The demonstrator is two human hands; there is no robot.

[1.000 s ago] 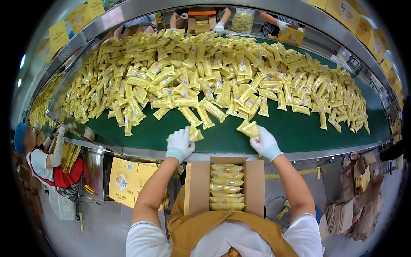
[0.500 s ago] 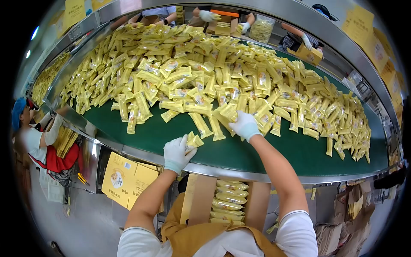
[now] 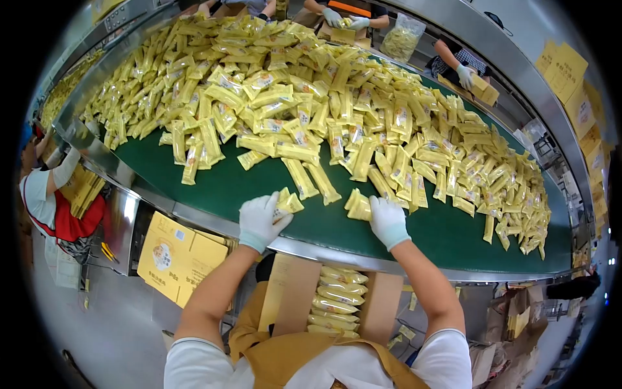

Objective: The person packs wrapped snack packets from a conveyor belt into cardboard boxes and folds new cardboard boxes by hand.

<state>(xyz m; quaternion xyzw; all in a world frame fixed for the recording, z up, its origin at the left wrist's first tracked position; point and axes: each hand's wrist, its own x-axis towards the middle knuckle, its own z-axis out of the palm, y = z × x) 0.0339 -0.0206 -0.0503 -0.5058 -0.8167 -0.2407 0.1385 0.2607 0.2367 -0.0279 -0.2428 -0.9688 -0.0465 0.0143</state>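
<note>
In a white glove, my left hand point(image 3: 260, 221) is closed around yellow snack packets point(image 3: 287, 203) near the belt's front edge. My right hand point(image 3: 389, 222), gloved too, grips other yellow packets point(image 3: 357, 205) a short way to the right. How many each hand holds I cannot tell. Behind both hands a large heap of the same packets point(image 3: 272, 104) covers much of the green belt point(image 3: 214, 201). Below, in front of my body, stands an open cardboard box point(image 3: 381, 305) with a row of packets point(image 3: 338, 299) lying flat inside.
Flattened yellow cartons point(image 3: 172, 256) stand at the lower left. A co-worker in a red apron point(image 3: 71, 207) is at the left, and others with gloved hands point(image 3: 465, 76) work across the belt. A clear bag of packets point(image 3: 403, 39) stands there. Torn cardboard point(image 3: 512, 324) lies at the lower right.
My right hand has drawn back from the heap toward the belt's front edge, bringing packets with it. My left hand still holds its packets. The whole view has shifted slightly.
</note>
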